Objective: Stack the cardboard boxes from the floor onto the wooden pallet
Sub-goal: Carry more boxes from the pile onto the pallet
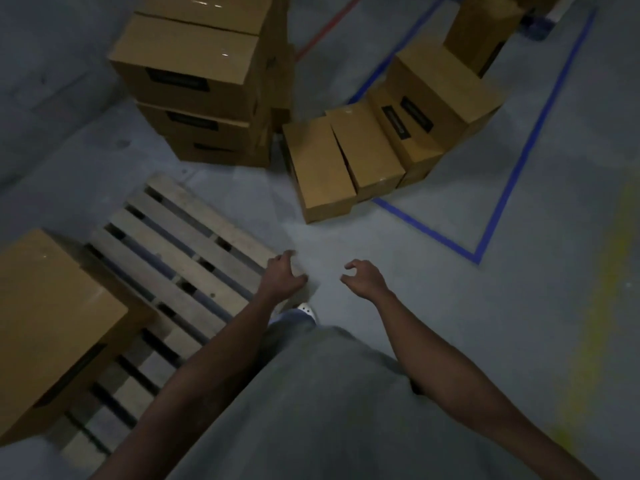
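"Cardboard boxes (320, 168) are what the person is after, so what do the hands have hold of?"

"Nothing. The left hand (282, 273) hangs over the corner of the wooden pallet (194, 237) with its fingers loosely curled. The right hand (363, 277) is near it over bare floor (346, 237), fingers half bent like a claw, and it is empty too. A white shoe (306, 310) shows just below the left hand."

"And outward from there?"

"To the left of the left hand, nearer the person, one large box (52, 317) sits on the pallet's slats. The rest of the slats in view are bare. Ahead of both hands and well apart from them, a row of boxes (381, 147) lies on the floor. They are stepped and lean on one another, partly inside a blue tape outline (502, 188). Farther ahead and to the left stands a tall stack (194, 74), and whether anything lies under it cannot be told. More cartons (481, 32) show far ahead to the right."

"So how far along would one judge the job?"

"Early. One box looks placed. The floor row, at least four boxes, is left to carry over, and perhaps the stack as well. Both hands are empty and held out toward the row, which suggests the person is between loads. The nearest box of that row is the likely next pick."
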### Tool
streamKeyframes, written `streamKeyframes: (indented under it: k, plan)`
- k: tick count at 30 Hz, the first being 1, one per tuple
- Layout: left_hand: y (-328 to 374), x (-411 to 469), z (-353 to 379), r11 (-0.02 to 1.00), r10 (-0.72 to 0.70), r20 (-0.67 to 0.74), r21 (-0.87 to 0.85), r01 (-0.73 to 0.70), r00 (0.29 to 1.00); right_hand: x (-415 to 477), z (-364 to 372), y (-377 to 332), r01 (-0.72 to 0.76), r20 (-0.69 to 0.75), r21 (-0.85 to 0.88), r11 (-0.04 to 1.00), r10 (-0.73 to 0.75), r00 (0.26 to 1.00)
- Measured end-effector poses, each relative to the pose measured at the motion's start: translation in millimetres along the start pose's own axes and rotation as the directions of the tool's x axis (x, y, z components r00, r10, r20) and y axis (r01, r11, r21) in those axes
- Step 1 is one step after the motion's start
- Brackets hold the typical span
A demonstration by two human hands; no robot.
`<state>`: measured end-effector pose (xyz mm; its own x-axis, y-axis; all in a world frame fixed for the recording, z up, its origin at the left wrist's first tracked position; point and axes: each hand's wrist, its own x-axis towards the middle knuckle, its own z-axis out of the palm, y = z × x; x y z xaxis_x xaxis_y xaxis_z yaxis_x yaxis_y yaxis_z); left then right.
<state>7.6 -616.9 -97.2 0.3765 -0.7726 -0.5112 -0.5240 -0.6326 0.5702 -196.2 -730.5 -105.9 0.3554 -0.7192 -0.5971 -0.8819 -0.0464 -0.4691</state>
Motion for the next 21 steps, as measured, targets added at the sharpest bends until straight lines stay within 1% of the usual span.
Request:
streamKeyframes:
  k: [2, 6, 9, 11, 13, 17, 21]
  plan:
    - [12, 41, -11, 0.999, -0.001, -0.006, -0.032, 0.0, 1.0, 22, -28, -3, -0.023, -0.021, 0.033, 0.999, 0.023, 1.0]
    - [59, 96, -36, 0.996, 0.006, -0.002, -0.086, -0.006, 1.0, 65, -80, -11, -0.085, -0.134, 0.151, 0.985, 0.106, 0.985]
    - [84, 131, -46, 0.991, 0.004, -0.01, -0.13, -0.006, 1.0, 98, -106, -21, -0.092, -0.144, 0.185, 0.978, 0.119, 0.982]
    - [98, 162, -51, 0.99, -0.011, -0.002, -0.142, 0.01, 1.0, 130, -125, -27, -0.109, -0.133, 0.2, 0.974, 0.138, 0.982]
    - [109, 193, -51, 0.984, -0.055, -0.01, -0.17, 0.053, 0.998, 164, -140, -30, -0.109, -0.109, 0.187, 0.976, 0.131, 0.985]
    - [127, 259, -56, 0.97, -0.152, -0.058, -0.2, 0.137, 0.987, 244, -166, -37, -0.062, -0.051, 0.145, 0.987, 0.07, 0.996]
    - [148, 320, -55, 0.921, -0.296, -0.052, -0.281, 0.27, 0.954, 317, -198, -38, -0.053, 0.043, 0.099, 0.994, 0.049, 0.998]
